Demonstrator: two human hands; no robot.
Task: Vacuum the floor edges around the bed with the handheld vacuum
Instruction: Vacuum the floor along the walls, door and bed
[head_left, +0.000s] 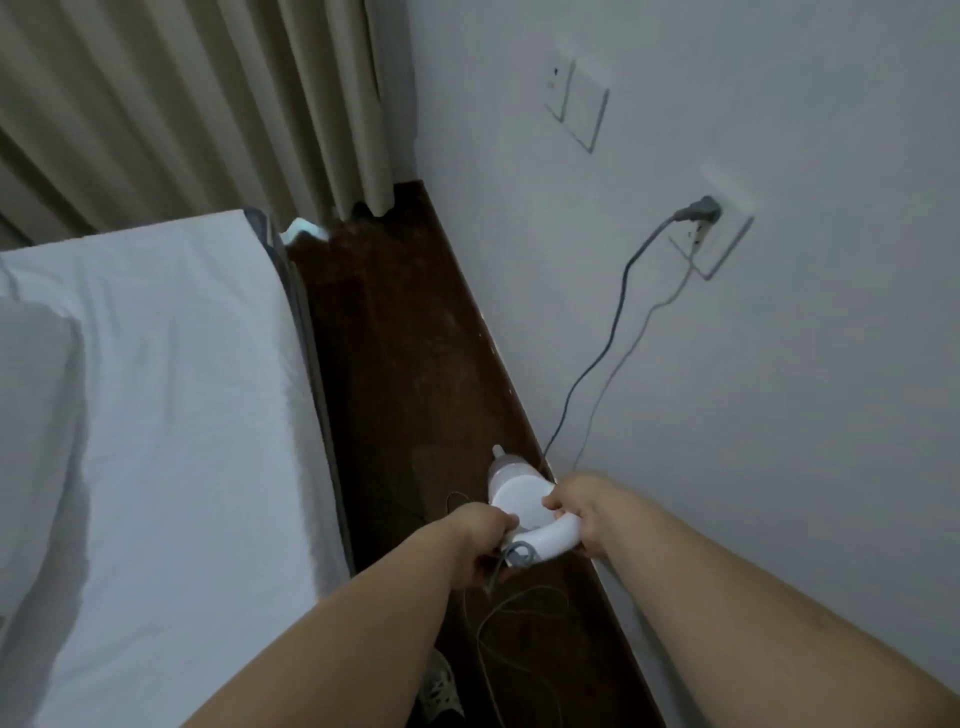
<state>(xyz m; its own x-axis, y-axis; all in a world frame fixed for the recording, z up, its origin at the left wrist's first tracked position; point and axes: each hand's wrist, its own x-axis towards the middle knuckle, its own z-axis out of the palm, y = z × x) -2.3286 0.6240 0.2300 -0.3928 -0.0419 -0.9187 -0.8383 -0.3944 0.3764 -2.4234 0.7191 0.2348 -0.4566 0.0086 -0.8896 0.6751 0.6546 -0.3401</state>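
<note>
You have nothing readable here: no word, brand, number or sign can be made out on any surface. The white handheld vacuum (519, 506) you are holding shows only plain casing with no legible label, and the wall switch plate (576, 104) and the wall socket (719, 234) carry no markings you could read. The dim, soft picture would hide any small print.
</note>
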